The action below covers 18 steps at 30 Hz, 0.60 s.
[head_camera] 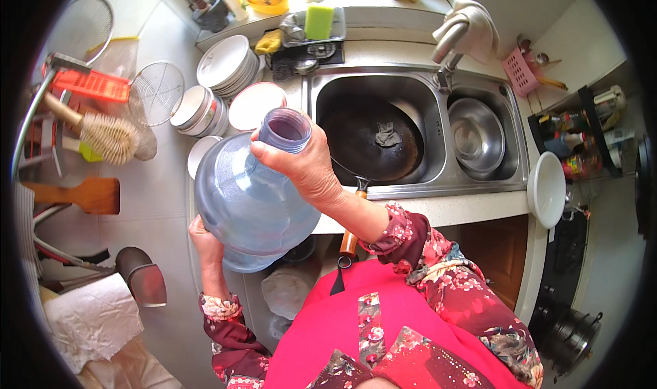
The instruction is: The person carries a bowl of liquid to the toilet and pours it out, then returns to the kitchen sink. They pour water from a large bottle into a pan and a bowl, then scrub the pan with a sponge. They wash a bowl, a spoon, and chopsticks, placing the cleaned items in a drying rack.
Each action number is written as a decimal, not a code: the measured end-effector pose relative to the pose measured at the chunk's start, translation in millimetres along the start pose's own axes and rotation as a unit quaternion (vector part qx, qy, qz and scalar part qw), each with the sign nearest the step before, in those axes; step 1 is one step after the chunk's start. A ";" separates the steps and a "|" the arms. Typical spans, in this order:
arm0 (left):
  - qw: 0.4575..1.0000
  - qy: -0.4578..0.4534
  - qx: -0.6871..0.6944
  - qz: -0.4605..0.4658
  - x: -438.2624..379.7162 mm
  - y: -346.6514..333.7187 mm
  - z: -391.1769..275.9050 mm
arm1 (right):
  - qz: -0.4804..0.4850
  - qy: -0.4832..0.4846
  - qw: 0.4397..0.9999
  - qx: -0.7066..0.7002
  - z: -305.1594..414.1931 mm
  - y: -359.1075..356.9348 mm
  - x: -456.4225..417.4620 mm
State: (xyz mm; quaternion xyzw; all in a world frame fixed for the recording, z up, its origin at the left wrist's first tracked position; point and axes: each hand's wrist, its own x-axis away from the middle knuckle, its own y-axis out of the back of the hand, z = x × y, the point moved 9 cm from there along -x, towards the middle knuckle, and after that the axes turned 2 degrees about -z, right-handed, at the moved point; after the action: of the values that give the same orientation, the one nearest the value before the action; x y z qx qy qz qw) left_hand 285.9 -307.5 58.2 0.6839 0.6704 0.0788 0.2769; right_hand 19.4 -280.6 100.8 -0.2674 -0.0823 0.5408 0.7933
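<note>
A large blue clear plastic water jug [256, 194] is held tilted in both hands, its uncapped mouth facing up toward the camera. My right hand [308, 168] grips the jug's neck, thumb across its near side. Lower down, my left hand [205, 235] is against the jug's left side near the base; its fingers are partly hidden behind the jug. Right of the jug, a black wok [369, 132] lies in the larger steel sink basin with a crumpled grey cloth [387, 135] in it. The wok's wooden handle [349, 240] reaches over the counter edge, below my right forearm.
Stacked white plates [226, 63] and bowls [195, 109] stand behind the jug. A steel bowl [476, 135] sits in the smaller basin under the faucet [446, 63]. A white bowl [547, 190] is at the counter's right end. Utensils, including a wooden spatula [95, 196], hang at left.
</note>
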 end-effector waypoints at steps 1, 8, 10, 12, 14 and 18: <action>1.000 0.008 -0.007 0.012 0.8 -4.1 -5.0 | -0.014 -0.003 1.000 -0.027 -2.4 9.5 1.2; 0.989 0.010 -0.112 0.093 -5.7 -31.6 -18.0 | -0.104 -0.042 0.984 -0.139 -44.9 68.3 2.8; 0.984 0.005 -0.143 0.102 -6.1 -39.3 -22.7 | -0.128 -0.059 0.979 -0.148 -53.1 81.4 4.8; 0.980 -0.007 -0.162 0.113 -7.8 -45.6 -27.3 | -0.129 -0.068 0.975 -0.169 -57.4 86.9 6.4; 0.977 -0.027 -0.169 0.125 -10.8 -50.6 -30.8 | -0.135 -0.072 0.971 -0.186 -57.5 90.8 7.8; 0.979 0.002 -0.152 0.134 -9.8 -55.9 -30.6 | -0.165 -0.062 0.964 -0.199 -58.1 96.0 10.7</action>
State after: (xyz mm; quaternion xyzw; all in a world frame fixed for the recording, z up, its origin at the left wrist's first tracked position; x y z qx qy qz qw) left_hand 221.5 -311.5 59.2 0.7172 0.5534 0.2174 0.3634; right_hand -30.0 -264.3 0.8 -0.3684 -0.2798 0.3906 0.7959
